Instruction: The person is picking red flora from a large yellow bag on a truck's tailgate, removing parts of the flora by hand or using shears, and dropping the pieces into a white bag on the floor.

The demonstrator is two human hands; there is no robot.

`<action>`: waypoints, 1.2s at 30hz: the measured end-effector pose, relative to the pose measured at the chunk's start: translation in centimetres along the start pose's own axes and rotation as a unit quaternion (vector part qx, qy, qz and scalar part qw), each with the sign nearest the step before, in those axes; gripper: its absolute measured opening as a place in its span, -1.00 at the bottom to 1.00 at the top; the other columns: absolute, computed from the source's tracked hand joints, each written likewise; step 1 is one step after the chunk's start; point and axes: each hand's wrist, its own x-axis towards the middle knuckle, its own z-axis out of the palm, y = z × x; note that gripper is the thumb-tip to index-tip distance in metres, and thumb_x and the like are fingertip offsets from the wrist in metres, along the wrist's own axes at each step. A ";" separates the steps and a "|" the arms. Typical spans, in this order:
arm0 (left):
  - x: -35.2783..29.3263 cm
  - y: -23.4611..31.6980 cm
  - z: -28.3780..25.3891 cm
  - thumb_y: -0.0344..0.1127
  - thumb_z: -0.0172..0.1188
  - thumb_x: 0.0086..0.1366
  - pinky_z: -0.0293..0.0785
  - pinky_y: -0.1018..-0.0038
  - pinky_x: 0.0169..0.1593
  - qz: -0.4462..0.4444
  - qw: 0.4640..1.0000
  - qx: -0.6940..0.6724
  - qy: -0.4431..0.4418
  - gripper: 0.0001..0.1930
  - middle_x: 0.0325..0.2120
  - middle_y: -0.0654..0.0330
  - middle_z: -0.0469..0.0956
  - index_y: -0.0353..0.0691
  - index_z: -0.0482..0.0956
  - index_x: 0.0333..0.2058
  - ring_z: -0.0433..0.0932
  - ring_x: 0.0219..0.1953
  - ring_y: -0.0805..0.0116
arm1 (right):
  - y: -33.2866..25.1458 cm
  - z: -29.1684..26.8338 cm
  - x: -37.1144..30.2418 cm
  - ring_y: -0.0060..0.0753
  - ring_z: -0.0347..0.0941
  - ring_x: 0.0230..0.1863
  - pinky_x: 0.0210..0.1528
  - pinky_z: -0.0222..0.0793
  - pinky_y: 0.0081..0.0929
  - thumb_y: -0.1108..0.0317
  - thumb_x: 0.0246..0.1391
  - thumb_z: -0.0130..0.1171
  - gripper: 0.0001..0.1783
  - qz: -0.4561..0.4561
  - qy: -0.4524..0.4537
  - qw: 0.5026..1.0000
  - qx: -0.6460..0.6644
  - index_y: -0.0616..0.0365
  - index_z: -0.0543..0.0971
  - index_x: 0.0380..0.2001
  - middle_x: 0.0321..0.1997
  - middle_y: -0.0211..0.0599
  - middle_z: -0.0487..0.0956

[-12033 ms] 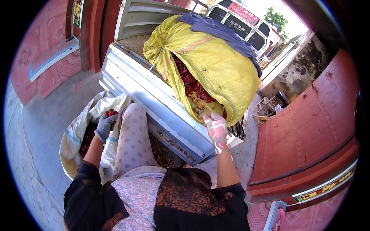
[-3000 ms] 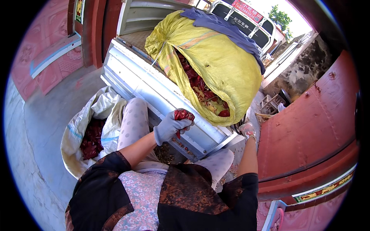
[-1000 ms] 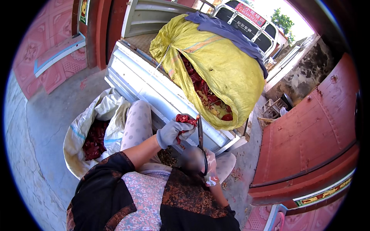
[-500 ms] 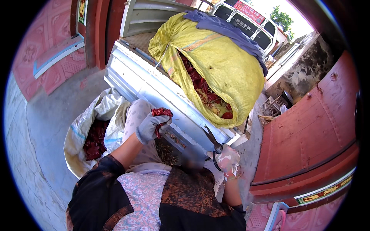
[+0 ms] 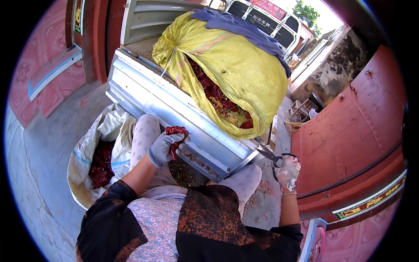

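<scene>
A gloved left hand (image 5: 163, 147) clutches a bunch of wrinkled dried red chillies (image 5: 175, 131) above the knee, while the gloved right hand (image 5: 286, 171) grips metal scissors (image 5: 269, 153). A bulging yellow woven sack (image 5: 231, 70) lies on a ribbed metal truck bed (image 5: 174, 105); a white sack (image 5: 102, 148) sits on concrete.

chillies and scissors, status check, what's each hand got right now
Left hand gloved, shut on bunch of red chillies. Right hand gripping scissors, blades out by the truck bed edge. Nothing between hands.
</scene>
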 end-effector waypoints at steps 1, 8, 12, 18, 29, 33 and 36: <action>0.1 -0.2 -0.1 -0.40 0.08 0.21 0.36 0.62 -0.54 -0.006 1.000 -0.003 0.000 -0.85 -0.41 0.17 0.46 -0.28 0.42 -0.24 0.41 -0.52 0.48 | 1.1 -0.9 0.5 -0.01 0.50 -0.37 -0.27 0.37 -0.15 -0.18 -0.18 0.18 -0.43 0.049 -0.011 0.998 0.048 0.14 0.55 -0.33 -0.41 -0.13 0.55; 0.9 -1.1 0.7 -0.41 0.12 0.21 0.38 0.64 -0.53 -0.027 0.999 0.004 -0.045 -0.69 -0.37 0.16 0.46 -0.32 0.38 -0.07 0.44 -0.46 0.44 | 0.4 2.7 8.6 -0.10 0.53 -0.38 -0.33 0.42 -0.24 -0.03 -0.09 0.14 -0.60 0.199 -0.194 0.934 0.226 0.12 0.59 -0.42 -0.44 -0.16 0.58; 0.4 -1.5 1.0 -0.47 0.13 0.18 0.39 0.65 -0.50 -0.054 0.996 0.025 -0.064 -0.52 -0.36 0.16 0.44 -0.38 0.27 0.09 0.43 -0.44 0.43 | -4.5 5.4 14.2 -0.18 0.53 -0.41 -0.37 0.42 -0.30 0.07 -0.05 0.14 -0.67 0.151 -0.244 0.926 0.243 0.11 0.61 -0.40 -0.44 -0.23 0.60; 0.2 -1.2 1.1 -0.53 0.16 0.12 0.42 0.59 -0.46 -0.032 0.998 0.002 -0.062 -0.62 -0.40 0.19 0.45 -0.35 0.39 -0.05 0.44 -0.44 0.43 | -6.4 5.2 15.5 -0.31 0.54 -0.45 -0.41 0.43 -0.39 0.21 0.01 0.14 -0.77 0.159 -0.143 0.936 0.281 0.11 0.64 -0.37 -0.44 -0.34 0.62; 0.5 -1.8 -0.2 -0.58 0.16 0.11 0.45 0.50 -0.44 -0.023 0.998 -0.019 -0.059 -0.78 -0.43 0.25 0.47 -0.24 0.46 -0.24 0.47 -0.44 0.41 | -13.6 -5.1 14.3 -0.11 0.54 -0.25 -0.24 0.44 -0.34 0.33 0.04 0.03 -0.79 -0.032 -0.090 0.882 0.461 0.11 0.60 -0.31 -0.27 -0.14 0.60; 0.1 -1.8 -0.9 -0.56 0.16 0.11 0.44 0.49 -0.43 -0.031 0.999 -0.029 -0.024 -0.79 -0.43 0.25 0.46 -0.23 0.46 -0.25 0.46 -0.42 0.41 | -13.2 -1.3 14.5 -0.11 0.55 -0.28 -0.33 0.46 -0.22 0.36 -0.06 -0.05 -0.78 -0.199 0.022 0.967 0.159 0.07 0.54 -0.34 -0.33 -0.12 0.57; 0.1 -1.8 -0.6 -0.55 0.15 0.13 0.45 0.49 -0.42 -0.042 0.998 -0.035 -0.036 -0.81 -0.42 0.24 0.46 -0.24 0.45 -0.26 0.46 -0.42 0.40 | -13.3 1.5 15.0 -0.13 0.55 -0.25 -0.31 0.47 -0.19 0.38 -0.09 0.00 -0.77 -0.178 0.017 0.976 0.123 0.04 0.52 -0.30 -0.27 -0.14 0.56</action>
